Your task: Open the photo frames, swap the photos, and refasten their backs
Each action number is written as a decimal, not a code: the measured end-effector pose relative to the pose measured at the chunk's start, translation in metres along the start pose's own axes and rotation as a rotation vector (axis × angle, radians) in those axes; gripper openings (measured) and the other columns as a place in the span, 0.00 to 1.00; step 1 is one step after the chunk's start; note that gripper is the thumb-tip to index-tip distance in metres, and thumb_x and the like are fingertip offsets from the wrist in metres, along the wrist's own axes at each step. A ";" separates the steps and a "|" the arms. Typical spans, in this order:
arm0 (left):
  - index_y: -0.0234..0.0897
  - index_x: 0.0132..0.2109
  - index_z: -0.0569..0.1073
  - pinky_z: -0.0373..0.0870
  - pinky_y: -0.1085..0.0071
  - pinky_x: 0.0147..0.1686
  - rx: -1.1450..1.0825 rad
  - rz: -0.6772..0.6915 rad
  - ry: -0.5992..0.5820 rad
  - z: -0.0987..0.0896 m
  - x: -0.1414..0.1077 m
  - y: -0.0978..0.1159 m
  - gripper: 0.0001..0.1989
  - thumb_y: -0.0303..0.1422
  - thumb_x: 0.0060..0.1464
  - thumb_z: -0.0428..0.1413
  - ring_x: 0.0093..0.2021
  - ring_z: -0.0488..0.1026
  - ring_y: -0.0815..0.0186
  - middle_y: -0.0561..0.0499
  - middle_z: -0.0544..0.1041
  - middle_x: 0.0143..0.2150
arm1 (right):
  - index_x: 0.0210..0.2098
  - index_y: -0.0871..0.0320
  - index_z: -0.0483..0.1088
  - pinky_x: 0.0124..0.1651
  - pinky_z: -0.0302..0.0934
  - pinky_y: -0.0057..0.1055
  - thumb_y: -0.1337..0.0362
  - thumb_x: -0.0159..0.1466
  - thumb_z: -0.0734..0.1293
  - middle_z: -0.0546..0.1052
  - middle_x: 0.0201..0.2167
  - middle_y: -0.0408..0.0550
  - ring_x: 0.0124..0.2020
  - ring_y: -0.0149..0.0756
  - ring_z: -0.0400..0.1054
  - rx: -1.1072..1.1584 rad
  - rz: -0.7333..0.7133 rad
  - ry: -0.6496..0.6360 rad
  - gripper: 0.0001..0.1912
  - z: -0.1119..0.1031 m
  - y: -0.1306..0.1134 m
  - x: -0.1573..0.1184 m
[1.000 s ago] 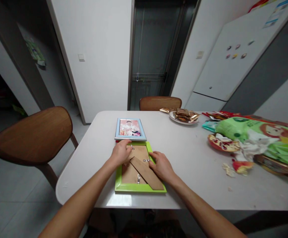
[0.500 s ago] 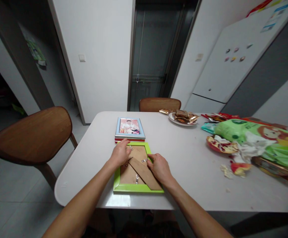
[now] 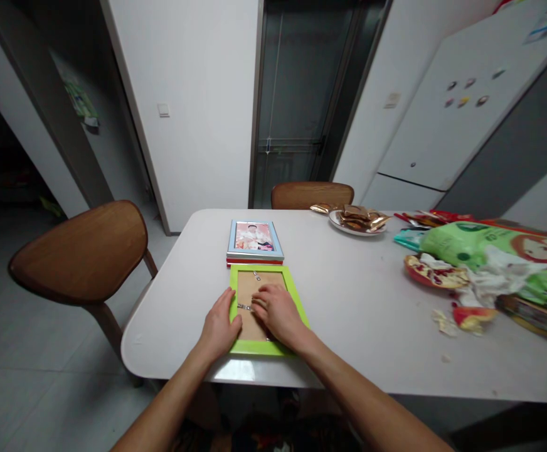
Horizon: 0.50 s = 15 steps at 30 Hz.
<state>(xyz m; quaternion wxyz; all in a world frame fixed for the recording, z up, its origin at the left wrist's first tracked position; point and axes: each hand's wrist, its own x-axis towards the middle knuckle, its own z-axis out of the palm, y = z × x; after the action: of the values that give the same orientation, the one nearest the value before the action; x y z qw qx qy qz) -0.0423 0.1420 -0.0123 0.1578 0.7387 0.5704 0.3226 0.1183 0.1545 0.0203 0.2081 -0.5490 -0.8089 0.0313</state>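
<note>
A lime green picture frame (image 3: pixel 259 348) lies back up near the table's front edge, its brown backing board (image 3: pixel 249 326) and small metal clips showing. My left hand (image 3: pixel 219 323) rests on the left side of the frame, thumb apart from the fingers. Over the right part of the backing is my right hand (image 3: pixel 278 314), fingers bent and close together near the left clip (image 3: pixel 244 307); whatever they hold is too small to make out. The stand leg is hidden, probably under the right hand. Just behind, a light blue frame (image 3: pixel 255 240) lies face up on a red one (image 3: pixel 254 261).
On the white table (image 3: pixel 344 314), a plate (image 3: pixel 358 231) of wrapped snacks stands at the back. To the right are an opened pomegranate (image 3: pixel 436 273), peel, crumpled tissue and a green bag (image 3: pixel 462 242). Wooden chairs (image 3: pixel 85 254) stand left and behind.
My left hand has moved from the frame's upper part to its left edge. My right hand has shifted from the right edge onto the backing. The slanted stand leg no longer shows. The view has shifted slightly.
</note>
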 end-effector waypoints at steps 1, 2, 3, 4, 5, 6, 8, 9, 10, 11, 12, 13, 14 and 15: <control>0.25 0.53 0.59 0.54 0.65 0.56 -0.001 0.003 0.003 0.000 0.000 0.000 0.26 0.25 0.44 0.48 0.56 0.58 0.60 0.38 0.61 0.56 | 0.33 0.55 0.72 0.42 0.51 0.30 0.61 0.57 0.60 0.71 0.36 0.48 0.39 0.36 0.60 0.014 -0.047 -0.044 0.10 0.004 -0.008 0.003; 0.24 0.53 0.59 0.54 0.65 0.56 -0.002 0.005 0.005 0.000 0.000 0.000 0.26 0.25 0.44 0.48 0.56 0.58 0.61 0.38 0.61 0.55 | 0.32 0.55 0.72 0.41 0.51 0.31 0.61 0.57 0.60 0.71 0.33 0.48 0.38 0.36 0.60 0.012 -0.069 -0.069 0.10 0.008 -0.014 0.005; 0.24 0.53 0.59 0.54 0.65 0.55 -0.003 0.006 0.006 0.000 0.000 0.000 0.26 0.25 0.44 0.48 0.55 0.59 0.61 0.38 0.62 0.55 | 0.31 0.56 0.72 0.40 0.51 0.31 0.61 0.58 0.60 0.71 0.31 0.48 0.37 0.36 0.59 0.000 -0.069 -0.075 0.10 0.012 -0.019 0.008; 0.25 0.53 0.59 0.55 0.65 0.55 -0.005 0.007 0.006 0.000 0.000 0.000 0.26 0.25 0.44 0.48 0.55 0.59 0.61 0.38 0.62 0.55 | 0.31 0.56 0.72 0.39 0.51 0.31 0.61 0.58 0.60 0.71 0.31 0.48 0.37 0.36 0.59 -0.014 -0.056 -0.069 0.10 0.016 -0.023 0.010; 0.25 0.53 0.59 0.55 0.65 0.55 -0.007 0.008 0.008 0.000 -0.001 0.001 0.26 0.25 0.44 0.48 0.55 0.59 0.61 0.39 0.63 0.55 | 0.31 0.56 0.72 0.39 0.51 0.31 0.61 0.58 0.60 0.71 0.31 0.49 0.37 0.37 0.59 -0.028 -0.039 -0.058 0.10 0.019 -0.025 0.013; 0.25 0.53 0.59 0.55 0.65 0.55 -0.009 0.008 0.008 -0.001 -0.001 0.001 0.26 0.25 0.44 0.48 0.55 0.59 0.61 0.39 0.63 0.55 | 0.31 0.57 0.72 0.39 0.50 0.31 0.62 0.58 0.59 0.71 0.31 0.49 0.37 0.37 0.59 -0.040 -0.020 -0.046 0.10 0.022 -0.026 0.014; 0.25 0.53 0.59 0.55 0.65 0.55 -0.010 0.006 0.009 -0.001 -0.001 0.002 0.26 0.25 0.43 0.48 0.55 0.60 0.61 0.39 0.63 0.55 | 0.30 0.59 0.71 0.39 0.50 0.31 0.63 0.58 0.59 0.71 0.30 0.50 0.37 0.37 0.59 -0.056 0.013 -0.031 0.10 0.025 -0.025 0.017; 0.25 0.53 0.59 0.55 0.65 0.55 -0.009 0.003 0.009 -0.001 -0.001 0.002 0.27 0.24 0.43 0.48 0.55 0.60 0.61 0.39 0.62 0.55 | 0.29 0.59 0.71 0.40 0.50 0.30 0.64 0.57 0.60 0.71 0.30 0.50 0.37 0.36 0.60 -0.056 0.024 -0.031 0.09 0.026 -0.023 0.019; 0.25 0.53 0.59 0.55 0.65 0.55 -0.009 -0.002 0.008 -0.002 -0.001 0.003 0.27 0.24 0.43 0.48 0.55 0.60 0.61 0.39 0.62 0.55 | 0.29 0.59 0.71 0.40 0.50 0.29 0.64 0.57 0.60 0.71 0.30 0.50 0.37 0.36 0.60 -0.050 0.031 -0.032 0.09 0.026 -0.020 0.020; 0.25 0.53 0.59 0.55 0.65 0.55 -0.010 -0.008 0.006 -0.002 -0.001 0.003 0.27 0.24 0.43 0.48 0.55 0.60 0.61 0.39 0.62 0.55 | 0.29 0.59 0.71 0.40 0.50 0.29 0.63 0.57 0.60 0.71 0.30 0.50 0.37 0.36 0.60 -0.036 0.034 -0.031 0.09 0.026 -0.017 0.022; 0.25 0.53 0.59 0.55 0.65 0.55 -0.010 -0.011 0.004 -0.002 -0.001 0.004 0.27 0.24 0.42 0.48 0.55 0.59 0.61 0.39 0.62 0.55 | 0.30 0.59 0.71 0.40 0.50 0.28 0.62 0.57 0.60 0.70 0.31 0.50 0.37 0.35 0.60 -0.016 0.037 -0.023 0.10 0.026 -0.013 0.025; 0.25 0.53 0.59 0.55 0.65 0.55 -0.011 -0.013 0.003 -0.002 -0.001 0.004 0.27 0.24 0.42 0.48 0.55 0.59 0.61 0.39 0.62 0.55 | 0.31 0.60 0.70 0.40 0.50 0.27 0.62 0.58 0.59 0.70 0.32 0.50 0.37 0.34 0.60 0.001 0.046 -0.009 0.11 0.026 -0.008 0.028; 0.25 0.54 0.59 0.55 0.65 0.55 -0.012 -0.014 0.002 -0.003 -0.001 0.004 0.27 0.24 0.42 0.48 0.55 0.59 0.61 0.39 0.62 0.55 | 0.32 0.60 0.70 0.40 0.50 0.27 0.62 0.58 0.58 0.70 0.32 0.50 0.36 0.34 0.60 0.006 0.069 0.006 0.11 0.026 -0.002 0.032; 0.25 0.54 0.59 0.55 0.65 0.55 -0.012 -0.014 0.002 -0.003 -0.001 0.005 0.27 0.24 0.42 0.48 0.55 0.59 0.61 0.39 0.62 0.55 | 0.33 0.60 0.70 0.40 0.50 0.27 0.62 0.59 0.57 0.70 0.32 0.50 0.36 0.34 0.60 -0.003 0.105 0.020 0.12 0.026 0.003 0.037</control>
<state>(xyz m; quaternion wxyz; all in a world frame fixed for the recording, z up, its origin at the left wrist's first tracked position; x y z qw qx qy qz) -0.0407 0.1394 -0.0079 0.1638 0.7332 0.5740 0.3258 0.1000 0.1936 0.0068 0.2136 -0.5914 -0.7767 0.0355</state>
